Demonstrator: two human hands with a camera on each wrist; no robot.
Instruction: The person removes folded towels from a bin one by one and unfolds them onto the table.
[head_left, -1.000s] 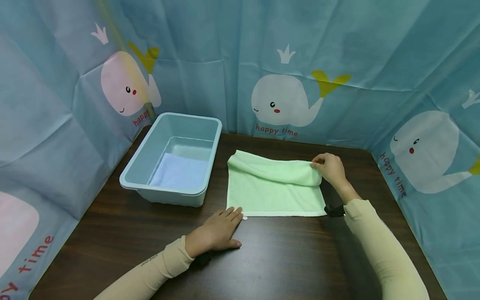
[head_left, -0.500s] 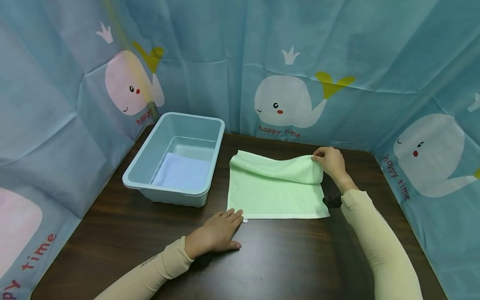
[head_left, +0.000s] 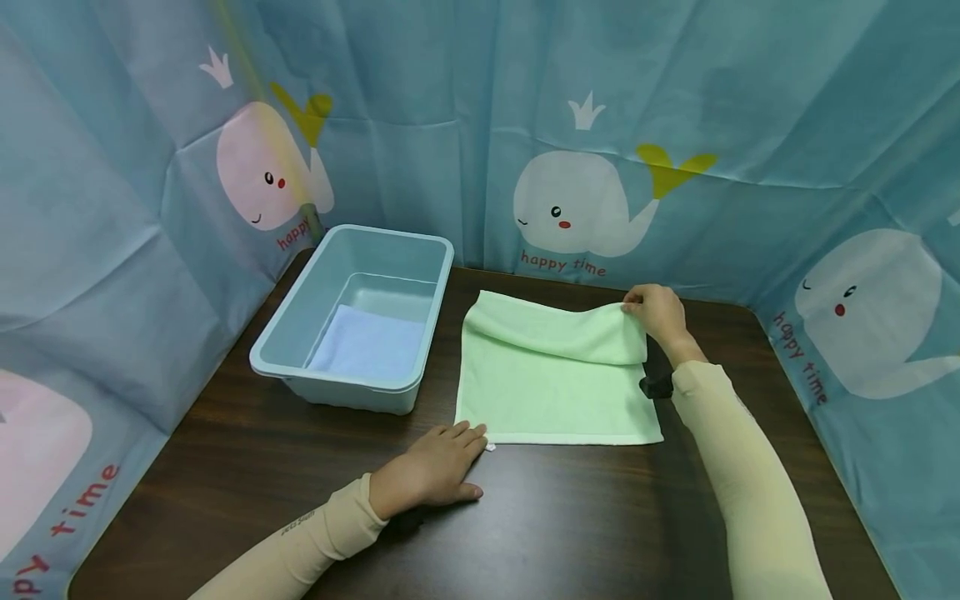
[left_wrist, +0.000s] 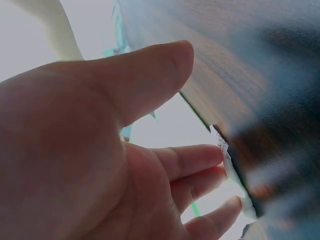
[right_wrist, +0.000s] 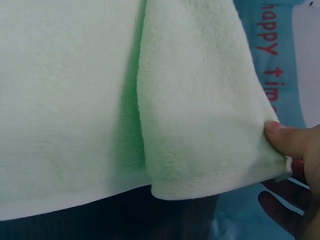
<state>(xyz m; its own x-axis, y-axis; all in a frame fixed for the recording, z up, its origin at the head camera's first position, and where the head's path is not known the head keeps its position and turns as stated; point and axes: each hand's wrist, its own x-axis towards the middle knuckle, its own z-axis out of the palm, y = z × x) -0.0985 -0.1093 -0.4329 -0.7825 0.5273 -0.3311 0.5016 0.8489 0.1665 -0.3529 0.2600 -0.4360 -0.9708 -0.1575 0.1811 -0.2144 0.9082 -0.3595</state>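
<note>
right grip (head_left: 658, 317) pinching towel (head_left: 555, 404)

the green towel is lying on the desk (head_left: 570, 533), right of the bin (head_left: 352, 396), its far part bulging over the near. the right grip is pinching its far right corner between thumb and fingers. the left grip (head_left: 435, 467) is resting at the near left corner, thumb standing apart. a blue cloth (head_left: 367, 343) is lying in the bin.

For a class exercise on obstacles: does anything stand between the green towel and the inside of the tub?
Yes: the wall of the tub nearest the green towel rises between them. Nothing else visible does; the right hand pinches the towel's far right end.
</note>
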